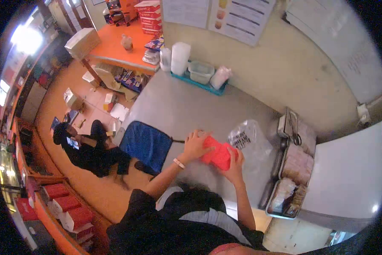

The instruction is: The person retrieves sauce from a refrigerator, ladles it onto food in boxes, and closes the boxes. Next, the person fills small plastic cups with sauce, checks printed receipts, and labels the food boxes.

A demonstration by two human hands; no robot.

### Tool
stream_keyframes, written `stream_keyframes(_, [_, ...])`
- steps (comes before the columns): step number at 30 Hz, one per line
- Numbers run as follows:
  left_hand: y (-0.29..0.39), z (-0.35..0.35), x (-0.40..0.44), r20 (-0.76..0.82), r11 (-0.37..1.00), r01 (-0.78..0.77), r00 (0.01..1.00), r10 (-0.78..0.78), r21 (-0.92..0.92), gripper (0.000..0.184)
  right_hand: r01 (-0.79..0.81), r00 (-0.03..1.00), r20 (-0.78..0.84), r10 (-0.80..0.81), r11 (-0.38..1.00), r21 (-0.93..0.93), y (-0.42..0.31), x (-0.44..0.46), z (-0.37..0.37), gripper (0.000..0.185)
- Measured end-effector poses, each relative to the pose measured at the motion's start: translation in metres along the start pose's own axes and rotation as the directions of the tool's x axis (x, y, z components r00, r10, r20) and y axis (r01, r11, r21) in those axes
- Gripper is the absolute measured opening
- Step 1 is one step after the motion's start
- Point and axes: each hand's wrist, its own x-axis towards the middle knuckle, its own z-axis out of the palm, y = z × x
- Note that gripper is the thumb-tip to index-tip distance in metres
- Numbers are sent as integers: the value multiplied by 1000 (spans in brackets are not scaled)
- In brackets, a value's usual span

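Observation:
Between my two hands is a bright red, soft-looking bundle (218,153), held above the grey metal table (195,108). Its exact kind is not clear. My left hand (195,145) grips its left end, the thumb lying across the front. On the right end, my right hand (234,165) is closed round it with the fingers along the side. A clear plastic bag (252,142) with dark printed letters lies flat on the table just beyond my right hand. Left of my left hand sits a dark blue insulated-looking bag or cover (146,144) at the table edge.
A teal tray (201,85) with cups and a plastic tub stands against the wall. Metal trays (281,199) of wrapped food line the right side, beside a white lid (348,174). A person in dark clothes (86,153) sits low on the left with a phone.

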Motion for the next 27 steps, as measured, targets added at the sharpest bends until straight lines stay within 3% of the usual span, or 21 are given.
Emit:
stream_keyframes(1, [-20,-2,21,-12,1000,-7,1000,7,3,75,7,1000,23,-6,1000,-23,2,7,2,102])
stream_keyframes(5, [-99,-49,153,-485,976,71,859,-164,-204,87,-29,996,80,31,999,-29,-15,12,-17,100])
stream_keyframes(7, [-114,-99,222,-604,974,14,782,-150,-224,92,-89,993,83,81,991,97,-10,11,-19,102])
stream_keyframes(9, [-114,-127,270,-723,992,114,680,-123,-62,97,-84,996,18,83,996,30,6,7,-18,104])
stream_keyframes(11, [-126,-126,307,-708,980,174,681,-188,-93,98,-95,995,-41,94,995,-26,16,6,-13,106])
stream_keyframes(13, [-148,-104,330,-685,964,234,683,-254,-124,100,-312,913,-166,372,901,302,12,7,-19,106])
stream_keyframes(15, [-172,-87,349,-793,992,-17,602,-92,-128,103,-365,878,-201,435,878,309,11,9,-19,104])
stream_keyframes(16, [-179,-81,357,-787,991,-20,609,-94,-134,103,-418,843,-218,492,853,313,13,11,-19,103])
stream_keyframes(19, [-186,-77,346,-692,975,12,702,-167,-223,102,-448,819,-222,529,831,330,14,15,-20,100])
stream_keyframes(22, [-198,-71,342,-749,954,-59,635,-192,-295,100,-468,809,-206,550,816,340,13,23,-22,104])
stream_keyframes(24, [-208,-62,341,-817,905,-162,514,-262,-393,99,-474,816,-195,544,823,313,11,31,-26,102])
stream_keyframes(26, [-209,-62,343,-813,922,-139,530,-240,-362,103,-467,830,-184,527,836,288,11,35,-27,101])
stream_keyframes(27, [-200,-67,344,-837,966,-93,524,-159,-242,104,-462,837,-185,514,847,262,13,36,-26,101])
